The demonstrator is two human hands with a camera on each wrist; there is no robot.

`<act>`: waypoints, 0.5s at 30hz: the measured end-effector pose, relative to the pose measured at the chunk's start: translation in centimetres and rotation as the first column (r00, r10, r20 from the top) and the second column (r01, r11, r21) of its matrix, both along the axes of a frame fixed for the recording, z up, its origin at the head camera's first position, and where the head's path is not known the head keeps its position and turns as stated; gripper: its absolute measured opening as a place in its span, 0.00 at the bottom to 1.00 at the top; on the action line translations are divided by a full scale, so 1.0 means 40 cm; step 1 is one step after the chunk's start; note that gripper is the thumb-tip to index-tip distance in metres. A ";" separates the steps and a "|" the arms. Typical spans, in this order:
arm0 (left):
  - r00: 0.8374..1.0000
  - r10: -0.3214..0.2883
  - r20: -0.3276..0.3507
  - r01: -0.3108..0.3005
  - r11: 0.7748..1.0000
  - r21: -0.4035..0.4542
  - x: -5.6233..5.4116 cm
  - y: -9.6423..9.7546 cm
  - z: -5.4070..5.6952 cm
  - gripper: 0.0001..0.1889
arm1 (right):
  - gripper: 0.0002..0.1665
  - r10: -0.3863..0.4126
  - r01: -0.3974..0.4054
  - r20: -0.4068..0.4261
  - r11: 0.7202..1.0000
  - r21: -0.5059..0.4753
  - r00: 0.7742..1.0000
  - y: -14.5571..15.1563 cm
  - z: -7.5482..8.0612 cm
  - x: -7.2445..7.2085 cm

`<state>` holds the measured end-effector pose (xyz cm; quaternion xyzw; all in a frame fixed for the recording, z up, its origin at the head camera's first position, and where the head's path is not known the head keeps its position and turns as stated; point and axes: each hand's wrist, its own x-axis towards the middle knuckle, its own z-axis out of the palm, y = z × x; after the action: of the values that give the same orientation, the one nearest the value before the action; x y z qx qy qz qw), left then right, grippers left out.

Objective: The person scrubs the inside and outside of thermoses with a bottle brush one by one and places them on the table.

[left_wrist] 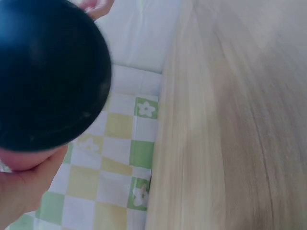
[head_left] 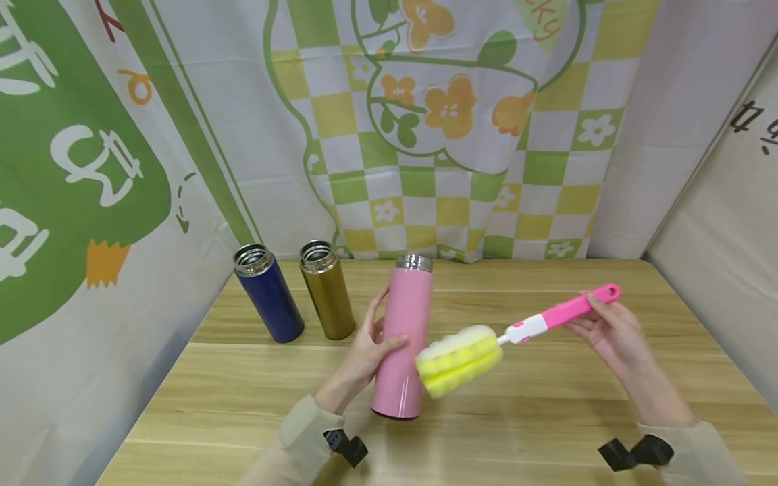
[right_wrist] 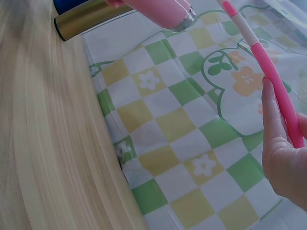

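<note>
My left hand [head_left: 372, 351] grips a pink thermos bottle [head_left: 408, 324] round its middle, the steel neck pointing up and away. Its dark round base [left_wrist: 53, 76] fills the upper left of the left wrist view. In my right hand [head_left: 616, 334] is a sponge bottle brush, pinched by its pink handle [head_left: 571, 310]. The yellow and white sponge head [head_left: 460, 360] points left and overlaps the lower right side of the pink bottle in the head view. The right wrist view shows the thumb and fingers round the brush handle [right_wrist: 273, 76].
Left of the pink bottle stand a blue bottle [head_left: 269, 297] and a gold bottle [head_left: 328, 293], both with uncovered steel mouths. They are on the wooden table [head_left: 516, 418]. A patterned curtain [head_left: 450, 169] hangs behind the table's far edge.
</note>
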<state>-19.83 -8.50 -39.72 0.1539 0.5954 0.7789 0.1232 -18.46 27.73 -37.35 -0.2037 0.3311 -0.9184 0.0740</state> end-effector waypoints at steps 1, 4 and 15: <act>1.000 0.002 -0.020 -0.002 1.000 -0.025 0.002 0.000 -0.001 0.46 | 0.21 -0.001 0.001 0.004 1.000 -0.004 1.000 0.002 0.001 0.000; 0.997 0.001 -0.071 -0.006 0.998 -0.062 0.006 0.000 -0.003 0.43 | 0.20 -0.008 0.008 0.007 1.000 -0.012 1.000 0.009 0.001 0.002; 0.994 -0.109 0.000 0.108 0.984 0.139 0.015 -0.009 -0.004 0.34 | 0.19 -0.014 0.017 0.038 0.997 -0.075 0.999 0.026 0.000 0.008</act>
<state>-19.25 -8.86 -39.88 0.1912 0.5302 0.8110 0.1566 -18.13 28.76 -37.34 -0.1867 0.2964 -0.9344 0.0651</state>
